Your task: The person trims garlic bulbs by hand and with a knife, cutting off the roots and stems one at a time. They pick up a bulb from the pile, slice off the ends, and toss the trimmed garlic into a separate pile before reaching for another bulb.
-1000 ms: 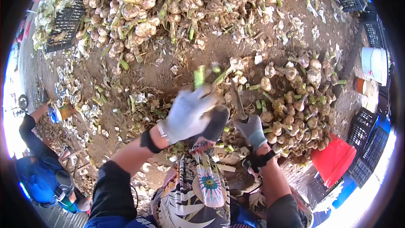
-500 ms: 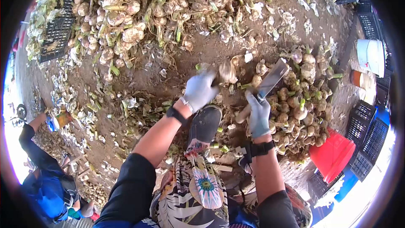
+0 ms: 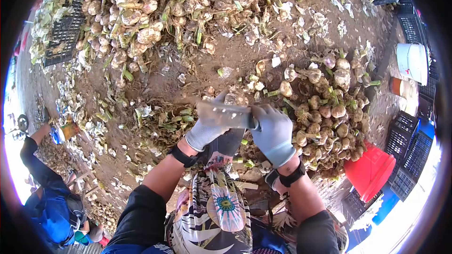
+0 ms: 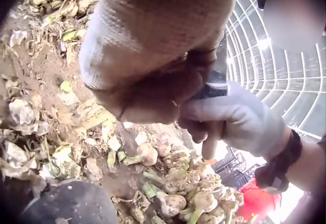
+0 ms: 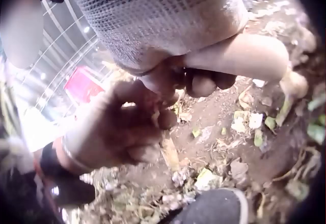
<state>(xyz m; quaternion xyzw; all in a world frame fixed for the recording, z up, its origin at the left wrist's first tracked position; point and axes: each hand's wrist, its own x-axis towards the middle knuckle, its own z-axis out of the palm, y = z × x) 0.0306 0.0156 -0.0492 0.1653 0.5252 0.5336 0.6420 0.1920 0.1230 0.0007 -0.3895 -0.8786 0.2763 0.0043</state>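
Note:
My right hand (image 3: 273, 134), in a pale knit glove, grips a knife with a broad, cleaver-like blade (image 3: 235, 119). Its light wooden handle (image 5: 244, 58) sticks out of the fist in the right wrist view. The blade lies across in front of my gloved left hand (image 3: 205, 132) and hides part of its fingers. A garlic bulb (image 3: 237, 98) shows just beyond the blade, held in the left hand. In the left wrist view the left fingers are curled in shadow, right against the right hand (image 4: 244, 117).
A heap of trimmed garlic (image 3: 325, 117) lies to the right, a larger heap (image 3: 155, 9) at the back. A red bucket (image 3: 371, 169), white bucket (image 3: 412, 63) and black crates (image 3: 407, 131) stand at right. My shoe (image 3: 228, 142) is below the hands. Another person (image 3: 52, 211) sits at left.
The left hand first handled a green stalk, then took a garlic bulb and drew it back toward me. The right hand raised the knife from low down and swung it left to the left hand.

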